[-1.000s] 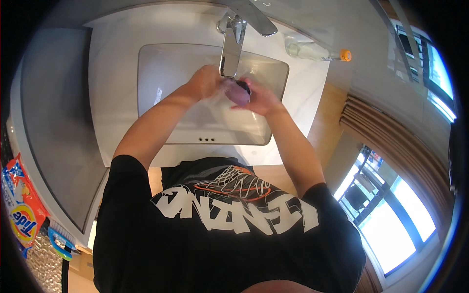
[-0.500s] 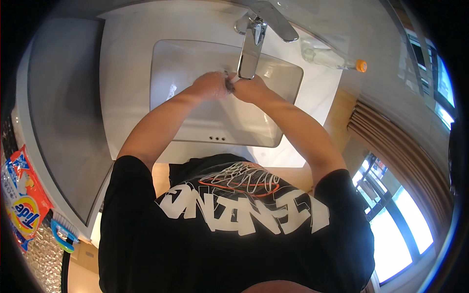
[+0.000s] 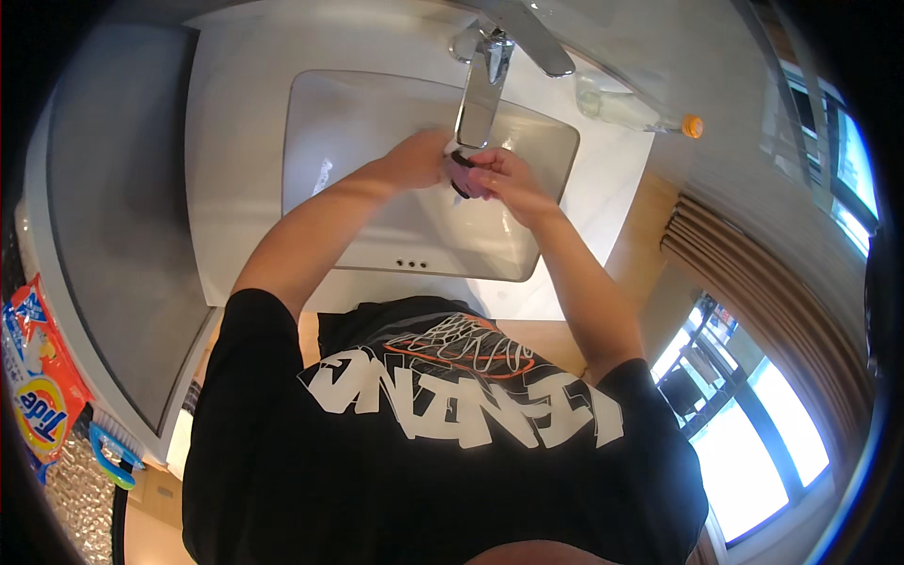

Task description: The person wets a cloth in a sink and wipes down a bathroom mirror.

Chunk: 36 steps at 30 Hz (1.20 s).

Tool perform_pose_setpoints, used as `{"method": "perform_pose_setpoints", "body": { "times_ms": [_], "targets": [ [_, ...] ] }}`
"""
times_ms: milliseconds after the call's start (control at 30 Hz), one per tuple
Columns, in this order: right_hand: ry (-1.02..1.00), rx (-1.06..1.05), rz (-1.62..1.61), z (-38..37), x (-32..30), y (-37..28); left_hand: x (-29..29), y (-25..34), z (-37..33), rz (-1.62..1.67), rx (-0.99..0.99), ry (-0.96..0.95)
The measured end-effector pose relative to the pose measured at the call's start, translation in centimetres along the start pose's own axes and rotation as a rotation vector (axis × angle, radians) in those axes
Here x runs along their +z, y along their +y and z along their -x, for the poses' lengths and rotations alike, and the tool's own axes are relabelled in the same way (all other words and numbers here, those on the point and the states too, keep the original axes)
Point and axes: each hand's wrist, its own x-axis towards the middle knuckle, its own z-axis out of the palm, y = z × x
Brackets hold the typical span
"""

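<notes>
A small, thin pinkish-purple thing with dark edges (image 3: 460, 176) is between my hands, just below the spout of the chrome faucet (image 3: 482, 99); its kind I cannot make out. My left hand (image 3: 421, 157) is closed at its left side, with the fingertips mostly hidden. My right hand (image 3: 507, 177) pinches its right side between thumb and fingers. Both hands are over the white rectangular sink (image 3: 414, 231). Whether water is running over them is hard to make out.
On the white counter (image 3: 240, 141), a clear bottle with an orange cap (image 3: 626, 110) lies to the right of the faucet. At far left are a dark grey panel (image 3: 122, 207), an orange detergent bag (image 3: 47, 377) and a blue brush (image 3: 113, 452). A brown curtain (image 3: 753, 273) hangs at the right.
My right hand has turned and shifted slightly right and down, so its thumb and fingers now show. More of the dark-edged thing is visible between my hands. The left hand has moved slightly right.
</notes>
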Motion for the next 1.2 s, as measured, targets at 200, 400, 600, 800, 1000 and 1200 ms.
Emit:
{"method": "perform_pose_setpoints", "body": {
  "times_ms": [200,400,600,800,1000,1200],
  "targets": [
    [-0.518,0.4,-0.673,-0.3,1.3,0.3,-0.8,1.3,-0.3,-0.066,0.321,0.048],
    [-0.095,0.115,0.613,-2.5,0.9,-2.1,-1.6,2.5,-1.0,-0.489,0.006,-0.146],
    [0.017,-0.206,1.355,-3.6,0.7,-2.9,-0.6,0.4,-0.9,0.059,-0.464,-0.422],
    [0.187,-0.122,1.134,-2.0,1.0,-0.7,0.1,-1.1,-1.8,0.26,-0.415,-0.439],
    [0.004,0.369,-0.434,1.0,-0.2,-0.4,0.7,1.0,-1.7,-0.164,0.526,0.209],
    [-0.632,0.516,-0.909,-1.2,0.5,3.6,-0.8,3.9,-0.4,0.45,-0.155,-0.134]
  ]
}}
